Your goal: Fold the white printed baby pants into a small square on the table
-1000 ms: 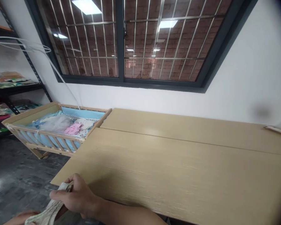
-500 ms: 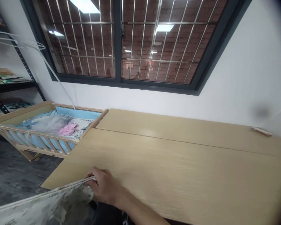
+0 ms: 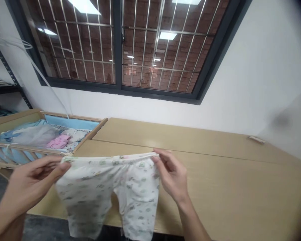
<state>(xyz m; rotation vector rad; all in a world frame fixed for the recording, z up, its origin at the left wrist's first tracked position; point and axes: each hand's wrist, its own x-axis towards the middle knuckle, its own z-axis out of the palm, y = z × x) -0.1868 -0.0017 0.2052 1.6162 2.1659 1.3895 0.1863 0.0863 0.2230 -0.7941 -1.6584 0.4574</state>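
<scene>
A pair of small white baby pants (image 3: pixel 107 190) with a pale printed pattern hangs stretched out in the air over the near edge of the wooden table (image 3: pixel 228 187). My left hand (image 3: pixel 32 180) pinches the waistband at its left end. My right hand (image 3: pixel 172 174) pinches the waistband at its right end. Both legs of the pants hang down below the table's front edge.
A wooden baby cot (image 3: pixel 22 140) with blue lining and a heap of small clothes, some pink, stands against the table's left end. A small flat object (image 3: pixel 256 139) lies at the table's far right. A barred window fills the wall behind, and dark shelving stands at the far left.
The pants have been lifted from low at the left and spread open by the waistband between both hands. My left hand has come into view. The view has swung to the right.
</scene>
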